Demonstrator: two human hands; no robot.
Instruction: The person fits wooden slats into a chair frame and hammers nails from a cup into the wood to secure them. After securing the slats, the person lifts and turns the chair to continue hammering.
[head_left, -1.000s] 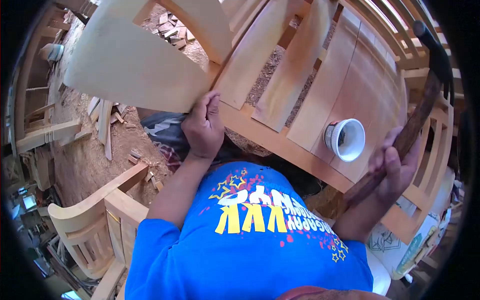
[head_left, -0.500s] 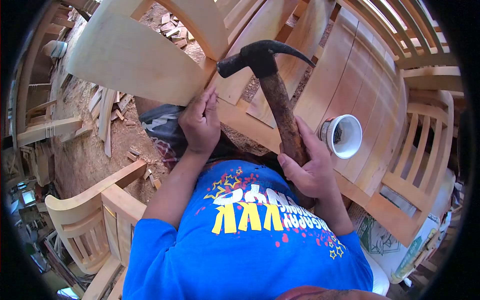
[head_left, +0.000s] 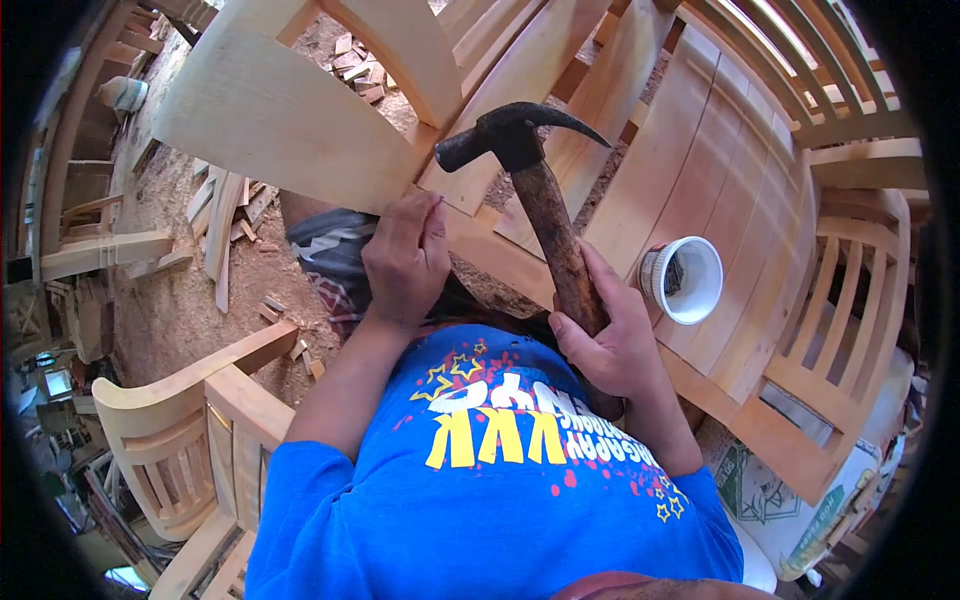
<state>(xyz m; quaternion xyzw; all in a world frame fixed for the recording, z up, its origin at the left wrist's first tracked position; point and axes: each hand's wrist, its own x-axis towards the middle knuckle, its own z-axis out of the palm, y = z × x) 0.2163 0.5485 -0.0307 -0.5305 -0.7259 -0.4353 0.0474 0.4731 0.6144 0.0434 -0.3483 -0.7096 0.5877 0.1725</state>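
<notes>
My right hand (head_left: 612, 335) is wrapped around the wooden handle of a claw hammer (head_left: 552, 220). The hammer stands upright, its dark metal head above the bench and its claw pointing right. My left hand (head_left: 405, 262) pinches a tiny nail, barely visible at the fingertips, by the front corner of the wooden bench seat (head_left: 505, 255). Just above those fingertips is the broad, pale wooden armrest (head_left: 285, 120). To the right of my right hand, a white cup (head_left: 706, 280) on the seat boards holds several nails (head_left: 674, 275).
A slatted bench side (head_left: 840, 300) rises at the right. Another wooden chair (head_left: 165, 450) stands at lower left. Wood offcuts (head_left: 222, 235) lie on the sawdust-covered ground (head_left: 165, 330). A printed carton (head_left: 765, 480) sits below the bench at lower right.
The hammer head has come down slightly and tilted a little left. My left hand has turned slightly, its pinch still close to the bench corner. The whole view has shifted a little.
</notes>
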